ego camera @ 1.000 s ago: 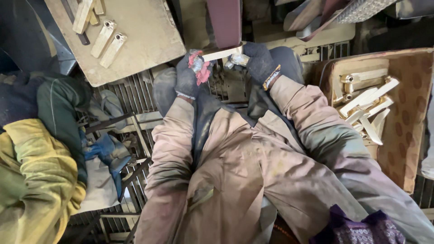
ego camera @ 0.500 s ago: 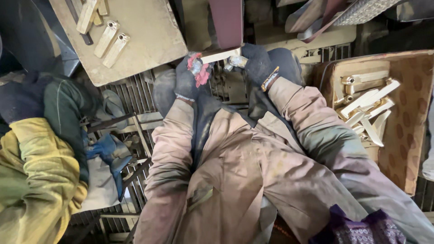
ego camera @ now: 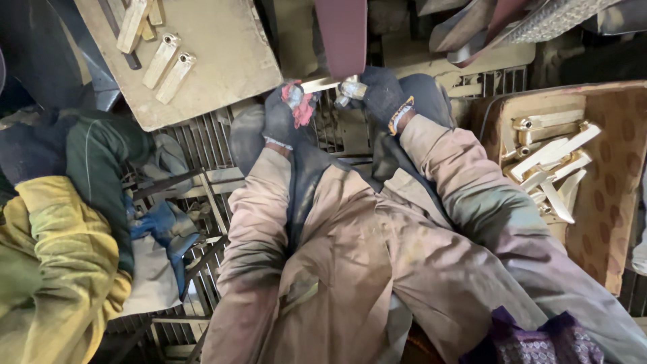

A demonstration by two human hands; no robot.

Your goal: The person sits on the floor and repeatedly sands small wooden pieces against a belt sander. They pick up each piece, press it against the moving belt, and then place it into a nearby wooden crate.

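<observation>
**Brass-coloured bar held crosswise at a sanding belt**

Brass-coloured metal bar (ego camera: 322, 84) lies with its long axis running left to right, spanning the gap between both gloved hands, directly below the dark red sanding belt (ego camera: 341, 34). The left hand (ego camera: 286, 114), in a dark glove with a red rag bunched at the fingers, has its grip closed around the bar's left end. The right hand (ego camera: 377, 94), also in a dark glove, has its grip closed around the bar's rounded, shinier right end (ego camera: 349, 88). Both hands sit at about the same reach, so neither is clearly nearer; the bar lies between them, and the belt lies just beyond it, away from the person's body. Whether the bar touches the belt cannot be told.

To the right, a brown patterned tray (ego camera: 606, 175) holds a heap of similar bars (ego camera: 549, 158). At upper left, a tan board (ego camera: 222, 61) serves as a surface carrying several more pieces (ego camera: 168, 67). A metal grate (ego camera: 202, 148) runs beneath. Another person in a yellow and green sleeve (ego camera: 54, 249) sits at the left edge.
</observation>
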